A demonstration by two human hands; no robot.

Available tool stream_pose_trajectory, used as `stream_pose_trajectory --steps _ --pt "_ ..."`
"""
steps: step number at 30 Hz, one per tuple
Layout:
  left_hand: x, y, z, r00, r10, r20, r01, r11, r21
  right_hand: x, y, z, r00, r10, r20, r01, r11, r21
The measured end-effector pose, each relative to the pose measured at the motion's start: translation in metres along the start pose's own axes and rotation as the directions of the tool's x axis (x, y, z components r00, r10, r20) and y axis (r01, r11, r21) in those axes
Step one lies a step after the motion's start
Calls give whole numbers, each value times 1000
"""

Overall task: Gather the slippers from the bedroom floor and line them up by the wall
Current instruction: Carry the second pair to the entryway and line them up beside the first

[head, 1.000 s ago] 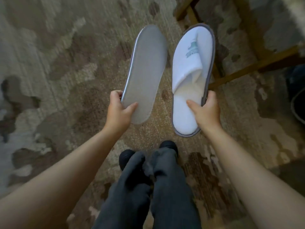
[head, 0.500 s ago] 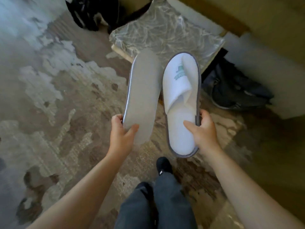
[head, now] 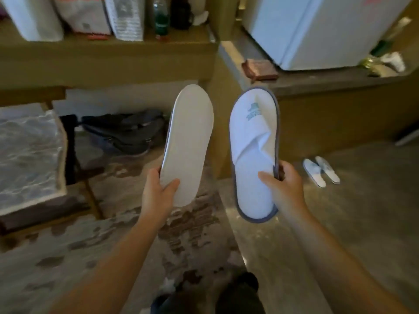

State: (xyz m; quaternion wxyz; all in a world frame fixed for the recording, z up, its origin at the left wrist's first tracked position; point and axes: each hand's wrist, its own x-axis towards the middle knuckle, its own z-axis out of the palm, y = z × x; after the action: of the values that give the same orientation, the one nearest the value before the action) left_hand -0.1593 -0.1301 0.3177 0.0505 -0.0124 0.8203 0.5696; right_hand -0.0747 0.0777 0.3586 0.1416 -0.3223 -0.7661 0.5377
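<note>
My left hand point(head: 158, 193) grips the heel of a white slipper point(head: 188, 141) turned sole towards me. My right hand point(head: 283, 189) holds a second white slipper point(head: 252, 143) by its heel, top side up, with a green logo and grey trim. Both are held up in front of me, toes pointing away. Another pair of white slippers point(head: 320, 169) lies side by side on the bare floor at the right, close to the base of a low wooden cabinet point(head: 335, 114).
A dark bag point(head: 122, 132) lies on the floor under a wooden shelf point(head: 102, 57) holding boxes and bottles. A marble-patterned stool point(head: 27, 155) stands at the left. A white fridge point(head: 317, 30) sits on the cabinet. A patterned rug point(head: 68, 245) covers the near floor.
The view has swung up and to the right, from the rug and stool to the shelf, cabinet and the pair on the floor. Both hands keep the same hold on the slippers.
</note>
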Motion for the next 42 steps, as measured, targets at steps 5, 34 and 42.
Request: stream_pose_trajectory --steps 5,34,42 --pt "-42 63 140 939 163 304 -165 986 -19 -19 58 -150 948 130 -289 -107 990 94" --pt "-209 320 864 412 331 849 -364 914 -179 179 279 -733 410 429 -805 -111 899 423" --pt "-230 369 1038 382 305 872 -394 908 -145 271 341 -879 420 435 -796 -86 893 443"
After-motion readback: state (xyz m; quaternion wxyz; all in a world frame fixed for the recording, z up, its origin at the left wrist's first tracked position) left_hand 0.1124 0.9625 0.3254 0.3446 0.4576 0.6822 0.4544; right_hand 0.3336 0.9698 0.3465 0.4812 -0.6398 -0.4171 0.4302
